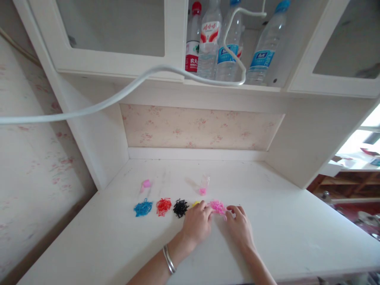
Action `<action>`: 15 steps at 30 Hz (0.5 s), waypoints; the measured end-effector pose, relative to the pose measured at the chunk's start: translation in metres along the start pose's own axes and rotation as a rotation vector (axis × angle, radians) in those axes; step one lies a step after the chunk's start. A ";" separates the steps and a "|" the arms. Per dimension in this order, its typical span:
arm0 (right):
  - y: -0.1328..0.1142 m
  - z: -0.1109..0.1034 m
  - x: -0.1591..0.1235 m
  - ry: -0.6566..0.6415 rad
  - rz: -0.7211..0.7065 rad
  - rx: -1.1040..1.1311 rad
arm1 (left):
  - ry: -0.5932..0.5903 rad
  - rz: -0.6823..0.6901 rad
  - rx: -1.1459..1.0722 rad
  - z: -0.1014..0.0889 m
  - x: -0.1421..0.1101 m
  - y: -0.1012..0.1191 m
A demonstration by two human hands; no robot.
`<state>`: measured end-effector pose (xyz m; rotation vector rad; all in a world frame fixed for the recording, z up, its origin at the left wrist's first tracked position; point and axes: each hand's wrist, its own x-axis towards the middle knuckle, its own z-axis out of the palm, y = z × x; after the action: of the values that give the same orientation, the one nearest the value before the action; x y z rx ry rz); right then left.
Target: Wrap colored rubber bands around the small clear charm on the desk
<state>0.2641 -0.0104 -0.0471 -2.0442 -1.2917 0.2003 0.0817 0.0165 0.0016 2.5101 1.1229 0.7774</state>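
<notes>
Small rubber bands lie in separate coloured piles in a row on the white desktop. My left hand [198, 221] has its fingers curled together at the left edge of the pink rubber bands [218, 207]; what its fingertips hold, if anything, is hidden. It partly covers the yellow rubber bands [196, 203]. On the pink pile's right side, my right hand [240, 225] has thumb and fingers bent into a pinch at the pink bands. Leftward are the black rubber bands [180, 208], red rubber bands [163, 206] and blue rubber bands [143, 208].
Behind the piles stands a small clear container [205, 183] with pink at its base. A small pink object [145, 184] lies behind the blue pile. Overhead, a white cable [118, 95] crosses in front of the cabinet, where several plastic bottles [210, 39] stand.
</notes>
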 end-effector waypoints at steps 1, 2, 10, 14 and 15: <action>0.002 0.001 0.000 -0.004 0.012 -0.014 | 0.005 0.000 0.083 0.001 0.003 0.001; 0.003 0.001 0.001 -0.007 0.018 -0.028 | 0.005 0.002 0.152 0.003 0.005 0.002; -0.002 0.000 -0.002 -0.052 -0.016 -0.113 | -0.103 0.099 0.352 0.018 0.018 -0.003; -0.006 -0.004 -0.003 -0.068 -0.025 -0.146 | -0.127 0.116 0.352 0.020 0.020 -0.003; -0.006 -0.004 -0.003 -0.067 -0.027 -0.149 | -0.126 0.118 0.358 0.020 0.020 -0.003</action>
<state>0.2601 -0.0130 -0.0410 -2.1602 -1.4113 0.1656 0.1028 0.0328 -0.0087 2.8949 1.1666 0.4692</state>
